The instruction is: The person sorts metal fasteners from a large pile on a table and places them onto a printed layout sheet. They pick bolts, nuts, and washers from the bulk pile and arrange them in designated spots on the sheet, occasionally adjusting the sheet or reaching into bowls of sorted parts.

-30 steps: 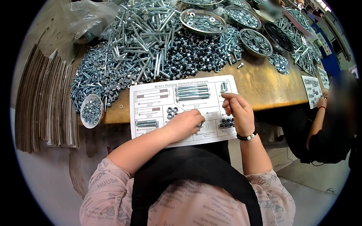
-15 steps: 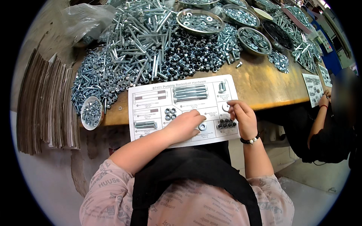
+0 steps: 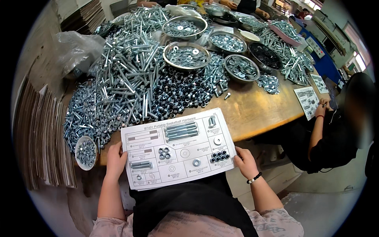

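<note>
A white printed parts sheet (image 3: 158, 182) lies in front of me, its near side over my lap. My left hand (image 3: 115, 160) grips its left edge and my right hand (image 3: 246, 162) grips its right edge, fingers partly hidden beneath. On its boxes rest several long bolts (image 3: 181, 132), short bolts (image 3: 141, 165), a small upright group of bolts (image 3: 212, 122), silver nuts (image 3: 164, 153) and a row of black-topped nuts (image 3: 219, 157). A white-looking washer (image 3: 218, 140) and a silver washer (image 3: 196, 162) sit in separate boxes. At the lower left is one small nut (image 3: 138, 177).
Beyond the sheet, loose bolts (image 3: 126, 75) and nuts (image 3: 179, 93) cover the wooden table (image 3: 246, 114). Metal bowls of washers (image 3: 186, 57) stand behind them. A small white bowl (image 3: 86, 153) and stacked cardboard (image 3: 41, 138) are left. A co-worker (image 3: 335, 130) sits at right.
Both hands have moved from over the sheet out to its side edges and now hold them. The view has tilted up, bringing in more bowls and people behind the table.
</note>
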Demonstrator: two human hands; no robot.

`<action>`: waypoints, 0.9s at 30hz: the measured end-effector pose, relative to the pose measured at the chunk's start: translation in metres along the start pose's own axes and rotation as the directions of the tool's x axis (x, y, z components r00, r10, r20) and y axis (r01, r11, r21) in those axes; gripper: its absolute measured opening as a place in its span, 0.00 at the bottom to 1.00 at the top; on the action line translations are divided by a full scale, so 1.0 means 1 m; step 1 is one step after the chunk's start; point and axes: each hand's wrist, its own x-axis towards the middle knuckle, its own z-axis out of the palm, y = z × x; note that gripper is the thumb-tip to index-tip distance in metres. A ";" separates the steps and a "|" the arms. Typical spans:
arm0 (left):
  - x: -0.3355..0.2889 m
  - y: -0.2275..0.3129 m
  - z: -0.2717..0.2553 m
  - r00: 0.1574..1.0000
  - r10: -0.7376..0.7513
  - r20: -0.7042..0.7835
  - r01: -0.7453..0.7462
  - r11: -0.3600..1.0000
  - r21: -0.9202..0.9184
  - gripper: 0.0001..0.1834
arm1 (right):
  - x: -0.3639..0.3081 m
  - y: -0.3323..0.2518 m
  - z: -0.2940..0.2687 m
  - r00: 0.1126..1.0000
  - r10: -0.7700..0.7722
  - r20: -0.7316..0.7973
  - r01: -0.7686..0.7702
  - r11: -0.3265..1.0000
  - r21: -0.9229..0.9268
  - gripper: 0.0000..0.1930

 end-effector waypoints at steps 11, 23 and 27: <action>0.003 -0.005 -0.002 0.998 0.028 -0.054 -0.031 0.998 -0.063 0.13 | -0.001 -0.009 0.002 0.988 -0.025 -0.150 0.011 0.996 -0.094 0.14; 0.009 0.001 -0.015 0.902 -0.353 0.250 0.432 0.704 -0.564 0.14 | 0.000 0.007 0.011 0.974 0.200 -0.105 -0.134 0.886 0.443 0.12; 0.010 0.011 -0.014 0.899 -0.368 0.238 0.433 0.651 -0.624 0.15 | -0.002 0.016 0.015 0.954 0.286 -0.089 -0.179 0.782 0.597 0.12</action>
